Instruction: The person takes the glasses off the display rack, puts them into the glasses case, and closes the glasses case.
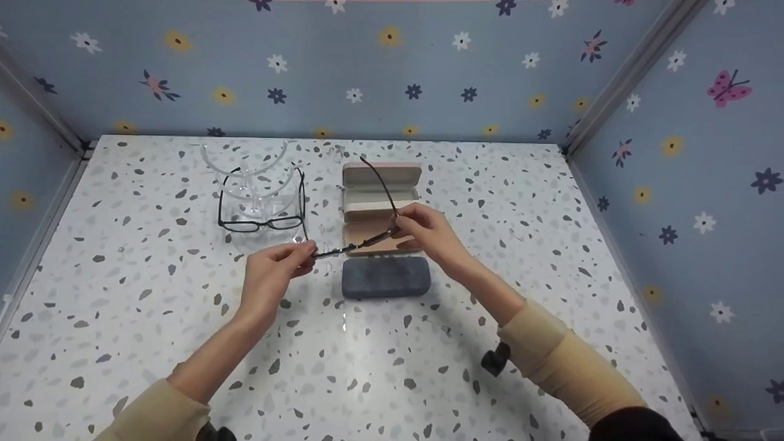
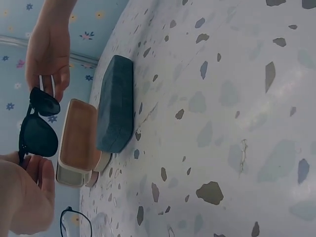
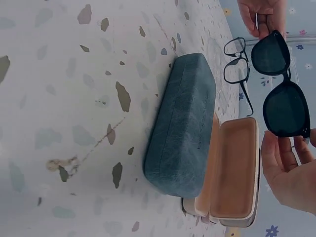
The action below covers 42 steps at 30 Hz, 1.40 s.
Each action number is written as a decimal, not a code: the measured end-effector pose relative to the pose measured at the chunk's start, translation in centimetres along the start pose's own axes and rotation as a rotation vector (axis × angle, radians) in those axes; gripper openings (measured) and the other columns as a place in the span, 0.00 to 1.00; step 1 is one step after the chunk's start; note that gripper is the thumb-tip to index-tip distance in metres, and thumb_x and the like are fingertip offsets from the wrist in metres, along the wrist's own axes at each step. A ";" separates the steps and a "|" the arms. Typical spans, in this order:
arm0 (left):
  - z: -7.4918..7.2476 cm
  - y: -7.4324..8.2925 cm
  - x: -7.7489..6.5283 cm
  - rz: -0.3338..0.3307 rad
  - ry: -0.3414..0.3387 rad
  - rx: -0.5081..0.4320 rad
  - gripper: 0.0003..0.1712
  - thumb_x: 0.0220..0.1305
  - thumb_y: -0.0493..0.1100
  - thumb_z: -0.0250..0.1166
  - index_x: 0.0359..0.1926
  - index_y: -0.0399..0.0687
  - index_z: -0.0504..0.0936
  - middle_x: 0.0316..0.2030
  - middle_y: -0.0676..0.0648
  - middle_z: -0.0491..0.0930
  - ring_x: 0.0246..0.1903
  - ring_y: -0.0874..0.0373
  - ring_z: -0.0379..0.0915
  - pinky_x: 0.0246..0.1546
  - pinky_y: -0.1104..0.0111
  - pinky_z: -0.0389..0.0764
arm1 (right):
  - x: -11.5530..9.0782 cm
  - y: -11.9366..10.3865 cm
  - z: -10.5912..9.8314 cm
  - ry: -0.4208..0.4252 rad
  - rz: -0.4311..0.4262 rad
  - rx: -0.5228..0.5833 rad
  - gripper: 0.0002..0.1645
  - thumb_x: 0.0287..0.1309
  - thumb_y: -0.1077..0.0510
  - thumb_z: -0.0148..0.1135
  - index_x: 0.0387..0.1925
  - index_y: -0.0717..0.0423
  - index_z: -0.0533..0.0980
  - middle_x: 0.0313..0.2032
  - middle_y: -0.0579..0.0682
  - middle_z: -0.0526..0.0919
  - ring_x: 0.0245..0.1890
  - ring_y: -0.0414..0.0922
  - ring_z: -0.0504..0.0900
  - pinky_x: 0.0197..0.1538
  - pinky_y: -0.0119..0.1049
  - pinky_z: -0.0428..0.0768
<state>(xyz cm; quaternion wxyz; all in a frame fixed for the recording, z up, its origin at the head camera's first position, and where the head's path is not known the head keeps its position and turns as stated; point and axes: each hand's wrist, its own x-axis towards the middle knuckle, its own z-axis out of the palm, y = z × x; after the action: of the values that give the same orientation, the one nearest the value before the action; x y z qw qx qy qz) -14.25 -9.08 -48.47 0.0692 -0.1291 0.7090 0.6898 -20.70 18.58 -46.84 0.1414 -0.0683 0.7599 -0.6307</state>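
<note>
A pair of dark sunglasses (image 1: 352, 247) is held up between both hands above the table, temples unfolded. My left hand (image 1: 274, 274) pinches one end of the frame, and my right hand (image 1: 433, 237) pinches the other. Both dark lenses show in the left wrist view, where the sunglasses (image 2: 39, 136) hang between the fingers. Just below them lies a closed blue glasses case (image 1: 386, 277). Behind it stands an open case with tan lining (image 1: 361, 236), and farther back an open case with pale lining (image 1: 381, 176).
Black-framed eyeglasses (image 1: 261, 226) with clear lenses are at a transparent stand (image 1: 245, 184) at the back left; whether they rest on it I cannot tell. Flower-patterned walls (image 1: 380, 67) enclose the speckled table (image 1: 367, 373) at the back and sides.
</note>
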 end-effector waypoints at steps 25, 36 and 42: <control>4.5 -0.8 0.9 0.358 0.074 0.154 0.24 0.74 0.44 0.63 0.67 0.43 0.78 0.51 0.42 0.82 0.52 0.53 0.80 0.58 0.63 0.81 | -2.9 2.2 -0.2 0.247 -0.048 0.199 0.09 0.75 0.61 0.56 0.49 0.62 0.77 0.50 0.62 0.82 0.49 0.48 0.85 0.54 0.49 0.87; 6.0 -1.9 1.1 0.430 0.149 0.049 0.26 0.70 0.44 0.68 0.68 0.58 0.79 0.45 0.46 0.81 0.47 0.64 0.76 0.56 0.66 0.78 | -4.0 3.2 0.0 0.281 -0.103 0.217 0.14 0.76 0.59 0.56 0.54 0.63 0.76 0.50 0.61 0.82 0.56 0.63 0.82 0.51 0.41 0.88; 6.5 -2.3 1.0 0.394 0.156 -0.007 0.26 0.70 0.43 0.68 0.67 0.61 0.78 0.44 0.48 0.78 0.48 0.62 0.75 0.55 0.68 0.76 | -4.5 3.7 0.4 0.310 -0.141 0.204 0.16 0.75 0.57 0.58 0.56 0.62 0.76 0.50 0.56 0.83 0.55 0.59 0.83 0.53 0.43 0.88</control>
<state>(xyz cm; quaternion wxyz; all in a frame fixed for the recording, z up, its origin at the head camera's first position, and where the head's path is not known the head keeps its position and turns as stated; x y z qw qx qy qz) -15.05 -2.72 -51.21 -0.1226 -0.0414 0.7215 0.6802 -16.04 20.15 -49.95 -0.0157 -0.0089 0.6980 -0.7159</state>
